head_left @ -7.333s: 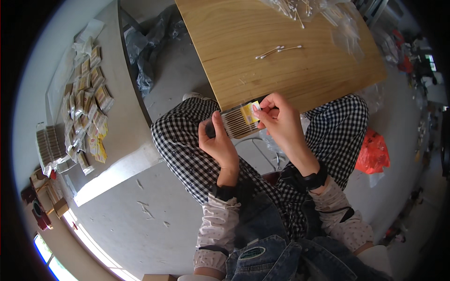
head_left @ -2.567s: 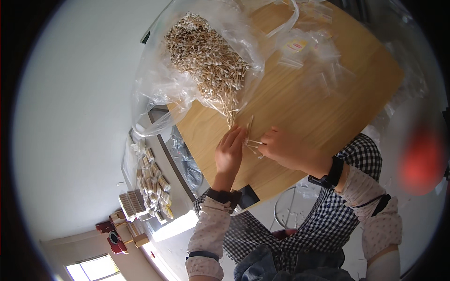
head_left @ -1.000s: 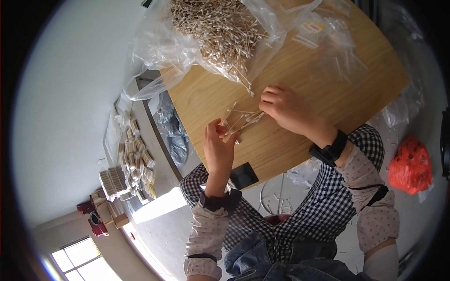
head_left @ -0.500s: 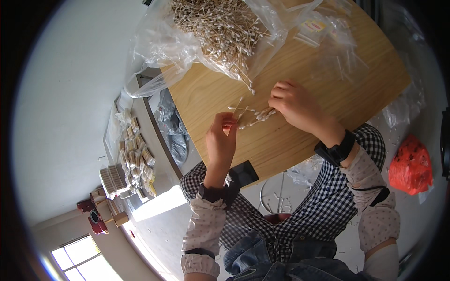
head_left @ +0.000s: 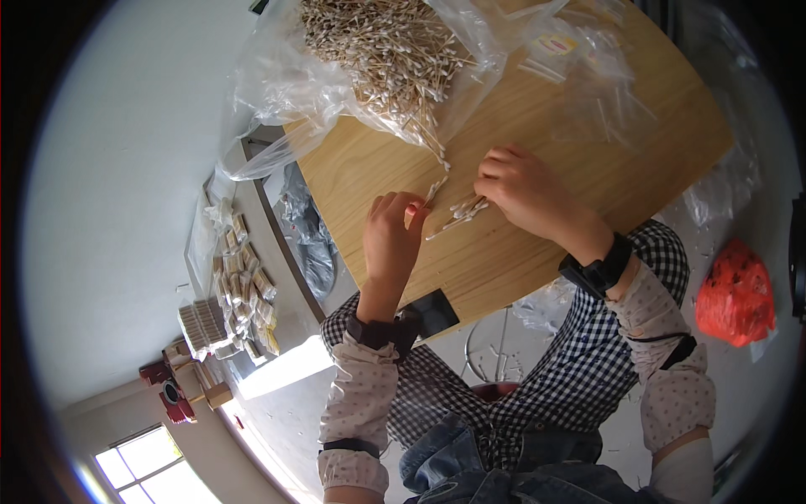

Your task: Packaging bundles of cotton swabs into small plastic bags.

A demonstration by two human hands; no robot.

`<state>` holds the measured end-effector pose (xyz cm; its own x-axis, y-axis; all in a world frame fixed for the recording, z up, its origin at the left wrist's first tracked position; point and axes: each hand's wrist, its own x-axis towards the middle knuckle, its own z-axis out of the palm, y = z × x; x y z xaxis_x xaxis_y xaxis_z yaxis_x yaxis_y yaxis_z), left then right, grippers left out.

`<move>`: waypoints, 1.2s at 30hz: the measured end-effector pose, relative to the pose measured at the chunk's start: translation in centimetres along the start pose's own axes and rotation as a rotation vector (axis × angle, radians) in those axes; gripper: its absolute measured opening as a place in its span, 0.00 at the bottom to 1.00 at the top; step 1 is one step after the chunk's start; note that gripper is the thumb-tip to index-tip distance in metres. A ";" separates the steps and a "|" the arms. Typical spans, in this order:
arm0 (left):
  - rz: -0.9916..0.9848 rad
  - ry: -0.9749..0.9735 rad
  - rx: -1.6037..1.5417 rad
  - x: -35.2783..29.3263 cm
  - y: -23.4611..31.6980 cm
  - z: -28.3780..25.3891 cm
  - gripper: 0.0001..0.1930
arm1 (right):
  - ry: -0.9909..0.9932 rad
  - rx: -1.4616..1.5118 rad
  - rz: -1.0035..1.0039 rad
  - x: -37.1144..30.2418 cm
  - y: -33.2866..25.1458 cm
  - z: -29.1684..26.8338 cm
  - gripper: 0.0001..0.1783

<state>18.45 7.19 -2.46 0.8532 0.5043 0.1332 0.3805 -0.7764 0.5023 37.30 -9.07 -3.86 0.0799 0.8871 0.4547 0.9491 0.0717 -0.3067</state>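
My left hand is closed in a pinch on a few cotton swabs, whose white tips stick out past the fingertips. To its right, my right hand grips a small bunch of cotton swabs, with the white tips pointing left toward my left hand. Both hands are just over the wooden table. Beyond them, a large heap of cotton swabs lies in an opened clear plastic bag; several swabs trail from it toward my hands.
Clear plastic packets lie at the table's far right. A black flat device sits at the near left edge. At left, packed bundles are piled on another surface. A red plastic bag rests on the floor at right.
The swabs by my left hand, loosely crossed before, are now gathered more in line at its fingertips. My right hand has shifted slightly left with its bunch.
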 end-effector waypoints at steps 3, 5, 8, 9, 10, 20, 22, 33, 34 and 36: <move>-0.070 -0.012 0.006 -0.5 0.9 0.2 0.10 | 0.002 0.009 -0.001 -0.1 0.0 0.1 0.02; 0.030 0.080 -0.067 -1.1 1.8 0.7 0.13 | 0.006 0.001 0.003 -0.1 0.0 0.1 0.02; 0.106 0.096 -0.016 -2.2 3.4 0.9 0.15 | 0.004 -0.005 0.014 -0.1 0.0 0.2 0.02; 0.105 0.129 0.013 -2.5 3.6 1.3 0.14 | 0.002 0.001 0.019 0.0 0.0 0.2 0.02; 0.104 0.130 0.015 -2.6 3.5 1.5 0.14 | 0.003 0.003 0.018 0.0 0.0 0.3 0.02; 0.091 0.150 -0.003 -3.2 0.9 0.7 0.04 | -0.041 -0.044 0.188 -1.0 2.0 -2.5 0.05; 0.063 0.166 -0.004 -3.2 0.0 0.1 0.04 | -0.139 0.028 0.196 -1.6 1.5 -3.0 0.05; -0.038 0.093 -0.222 -3.8 3.4 1.0 0.15 | 0.068 0.260 0.067 0.1 -4.0 2.0 0.06; -0.038 0.093 -0.224 -3.9 3.8 0.9 0.15 | 0.103 0.359 0.128 0.3 -3.9 1.5 0.07; -0.103 0.033 -0.139 -3.9 4.9 0.9 0.27 | 0.145 0.383 0.184 0.5 -3.3 0.5 0.07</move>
<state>17.30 1.04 -1.25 0.7992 0.5925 0.1013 0.4107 -0.6613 0.6278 34.08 -8.66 -3.10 0.3046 0.8295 0.4682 0.7363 0.1067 -0.6682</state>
